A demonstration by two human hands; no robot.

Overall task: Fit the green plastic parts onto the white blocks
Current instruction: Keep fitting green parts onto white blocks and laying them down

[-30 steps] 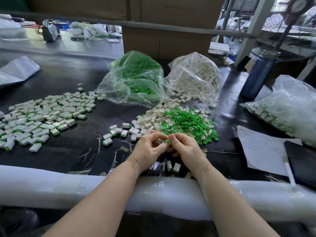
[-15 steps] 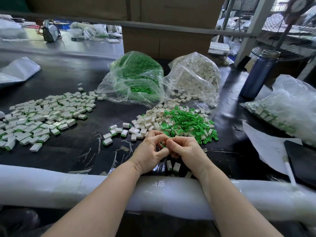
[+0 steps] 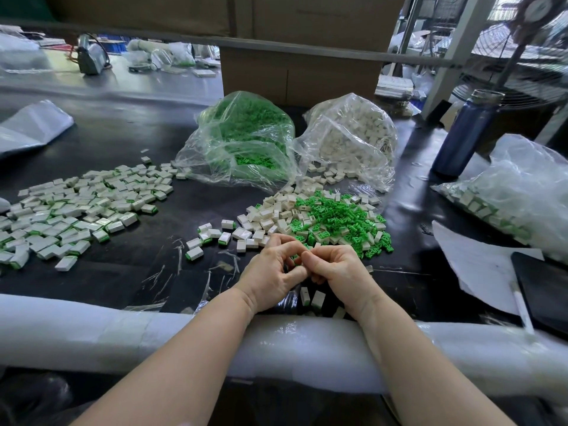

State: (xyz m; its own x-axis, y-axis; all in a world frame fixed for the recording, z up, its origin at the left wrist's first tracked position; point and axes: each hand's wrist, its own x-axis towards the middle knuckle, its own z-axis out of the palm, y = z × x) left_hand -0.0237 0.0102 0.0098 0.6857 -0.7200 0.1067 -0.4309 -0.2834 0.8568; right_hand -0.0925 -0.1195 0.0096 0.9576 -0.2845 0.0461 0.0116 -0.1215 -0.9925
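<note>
left hand (image 3: 270,279) and right hand (image 3: 336,269) pinched together just before loose green plastic parts (image 3: 338,218), likely for press-fitting | held piece hidden | small white plastic blocks (image 3: 270,216) piled beside

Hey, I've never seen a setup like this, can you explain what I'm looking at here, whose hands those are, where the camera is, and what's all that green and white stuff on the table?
The picture comes from a camera worn on a person's head, looking down at their own bare arms. There is no machine. The left hand and right hand meet fingertip to fingertip over a dark table; whatever they pinch is too hidden to name. Just beyond them lies a loose pile of green parts mixed with white blocks. To the left spreads a wide patch of finished pieces, white with green edges. Further back sit a bag of green parts and a bag of white blocks. On the right stand a blue bottle and some paper.
</note>
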